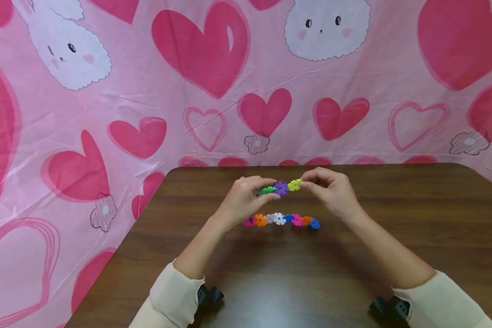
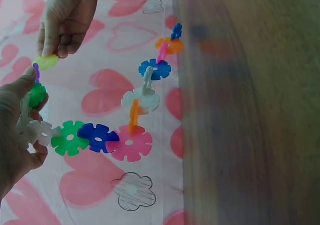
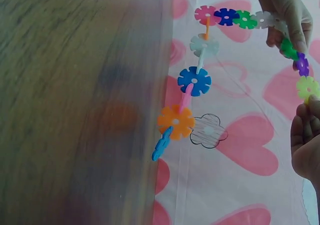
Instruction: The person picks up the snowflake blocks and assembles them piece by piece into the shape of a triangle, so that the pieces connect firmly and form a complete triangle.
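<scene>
My left hand (image 1: 241,198) grips a chain of colourful notched plastic flower discs near one end, fingers and thumb around a green disc (image 1: 267,190) and whitish ones. A purple disc (image 1: 280,188) sticks out past its fingertips. Between thumb and fingers, my right hand (image 1: 333,191) pinches a yellow-green disc (image 1: 295,185), its edge right at the purple one. From the left hand the chain loops away through a pink disc (image 2: 131,143), an orange disc (image 3: 176,121) and others, to a blue disc (image 3: 161,143) at its free end. Neighbouring discs are slotted together at angles.
The brown wooden table (image 1: 287,282) lies under both hands. Behind it hangs a pink cloth (image 1: 147,82) printed with hearts and rabbit faces. Dark wrist cameras sit by the cream sleeves (image 1: 168,294).
</scene>
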Tool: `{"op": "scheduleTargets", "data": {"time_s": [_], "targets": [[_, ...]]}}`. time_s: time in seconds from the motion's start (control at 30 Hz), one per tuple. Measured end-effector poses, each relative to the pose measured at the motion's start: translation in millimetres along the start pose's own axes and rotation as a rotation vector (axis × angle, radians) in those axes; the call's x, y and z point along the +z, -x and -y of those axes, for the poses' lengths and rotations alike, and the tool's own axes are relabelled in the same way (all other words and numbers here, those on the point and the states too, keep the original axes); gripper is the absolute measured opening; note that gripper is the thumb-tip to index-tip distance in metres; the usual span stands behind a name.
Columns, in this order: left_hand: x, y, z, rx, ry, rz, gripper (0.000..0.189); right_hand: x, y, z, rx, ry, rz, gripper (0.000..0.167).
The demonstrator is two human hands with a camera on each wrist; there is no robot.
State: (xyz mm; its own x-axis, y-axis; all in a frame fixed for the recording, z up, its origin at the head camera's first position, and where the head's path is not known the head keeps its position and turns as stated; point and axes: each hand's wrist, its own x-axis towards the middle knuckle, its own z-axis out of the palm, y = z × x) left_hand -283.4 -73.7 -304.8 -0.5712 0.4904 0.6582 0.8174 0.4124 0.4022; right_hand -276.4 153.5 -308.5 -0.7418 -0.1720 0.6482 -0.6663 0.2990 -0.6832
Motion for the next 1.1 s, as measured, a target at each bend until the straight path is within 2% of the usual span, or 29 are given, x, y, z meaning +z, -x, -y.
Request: {"op": "scheduleTargets", "data": {"time_s": [0.2, 0.47, 0.67, 0.9, 1.1], "targets": [[0.1, 0.2, -3.1, -0.029, 0.023, 0.015, 0.034, 0.9, 2.1, 3.0, 0.001, -0.029, 0.01, 0.011], [-0.6, -0.1, -3.9, 0.013, 0.014, 0.009, 0.032, 0.5, -0.2, 6.6, -0.076, 0.036, 0.035, 0.014], [-0.9, 0.1, -3.4, 0.007, 0.036, 0.029, 0.03, 2.6, -1.1, 7.4, -0.116, 0.088, 0.039, 0.012], [1.5, 1.8, -1.5, 0.015, 0.06, -0.02, 0.031, 5.1, -0.3, 12.1, -0.101, 0.093, 0.039, 0.011], [2.3, 2.6, 1.0, -0.019, 0.087, -0.072, 0.029, 1.0, -0.6, 13.2, -0.011, 0.11, 0.056, 0.013]]}}
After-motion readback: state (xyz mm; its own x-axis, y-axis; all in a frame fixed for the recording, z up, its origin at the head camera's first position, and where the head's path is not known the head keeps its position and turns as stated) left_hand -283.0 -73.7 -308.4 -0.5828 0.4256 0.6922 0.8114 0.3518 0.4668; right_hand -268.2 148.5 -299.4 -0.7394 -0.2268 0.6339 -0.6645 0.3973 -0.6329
